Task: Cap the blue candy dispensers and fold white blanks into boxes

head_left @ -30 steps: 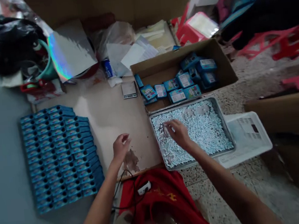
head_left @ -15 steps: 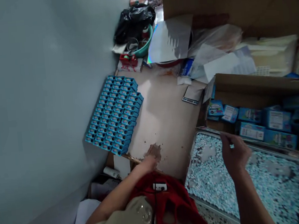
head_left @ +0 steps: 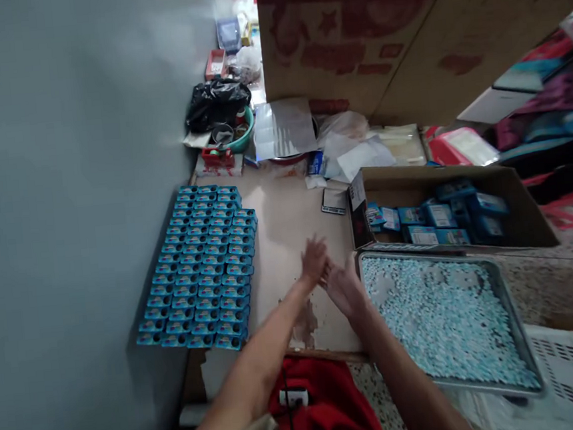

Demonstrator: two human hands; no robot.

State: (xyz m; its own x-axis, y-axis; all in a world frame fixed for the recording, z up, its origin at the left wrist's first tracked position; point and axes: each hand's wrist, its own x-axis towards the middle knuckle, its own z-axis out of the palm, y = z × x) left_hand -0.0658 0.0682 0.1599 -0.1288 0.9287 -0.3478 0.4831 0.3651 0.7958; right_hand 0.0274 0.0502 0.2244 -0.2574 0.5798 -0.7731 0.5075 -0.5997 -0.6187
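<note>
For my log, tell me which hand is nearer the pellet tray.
Right. The right hand is just left of the pellet tray; the left hand is farther left, beyond the right's fingers.

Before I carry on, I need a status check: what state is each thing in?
Left hand, open, meeting the other
Right hand, open; anything held is hidden
Metal tray, spread with pale blue pellets, some bare patches
Carton, open, partly filled with loose blue boxes
Box array, close rows on the table
Small scale, flat, display unreadable
Black bag, crumpled
</note>
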